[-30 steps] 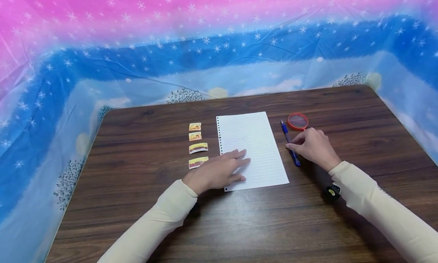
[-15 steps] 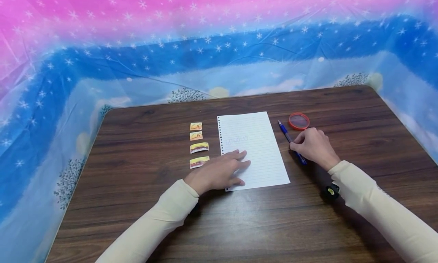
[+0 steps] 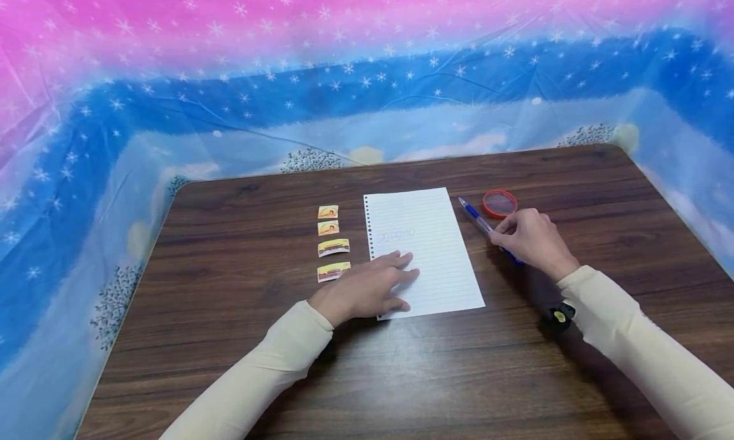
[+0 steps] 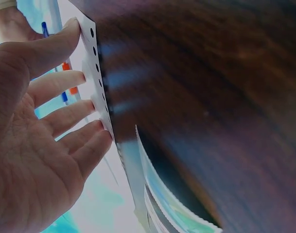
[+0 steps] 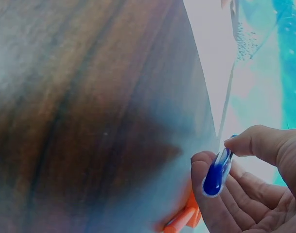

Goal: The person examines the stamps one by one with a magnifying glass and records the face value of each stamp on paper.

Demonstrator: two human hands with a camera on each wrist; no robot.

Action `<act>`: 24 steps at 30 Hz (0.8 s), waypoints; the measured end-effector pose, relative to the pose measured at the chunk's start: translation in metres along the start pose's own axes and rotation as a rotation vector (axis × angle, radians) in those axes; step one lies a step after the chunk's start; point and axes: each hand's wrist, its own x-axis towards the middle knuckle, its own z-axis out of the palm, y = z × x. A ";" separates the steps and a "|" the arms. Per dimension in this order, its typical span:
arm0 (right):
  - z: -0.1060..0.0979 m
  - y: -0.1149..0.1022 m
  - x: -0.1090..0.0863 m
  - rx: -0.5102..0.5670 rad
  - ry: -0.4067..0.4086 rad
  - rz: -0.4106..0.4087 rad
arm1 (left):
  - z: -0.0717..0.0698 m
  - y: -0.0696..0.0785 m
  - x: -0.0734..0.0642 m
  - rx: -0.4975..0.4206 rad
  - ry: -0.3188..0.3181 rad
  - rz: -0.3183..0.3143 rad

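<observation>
Head view: my right hand (image 3: 532,239) pinches the pen (image 3: 475,215) between thumb and fingertips, beside the paper (image 3: 438,262) under my spread left hand (image 3: 367,287). A slack pinch could let it twist into the magnifying glass (image 3: 499,204); how firm mine is, I can't quite tell.
</observation>
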 end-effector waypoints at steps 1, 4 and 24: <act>-0.001 -0.001 0.000 0.012 0.001 -0.003 | 0.000 0.000 0.000 0.000 0.000 0.001; -0.003 -0.002 0.001 0.047 0.001 -0.020 | 0.000 0.000 0.000 -0.002 -0.004 -0.002; -0.018 -0.005 0.001 0.131 0.046 -0.083 | 0.000 0.001 -0.001 -0.028 0.002 0.000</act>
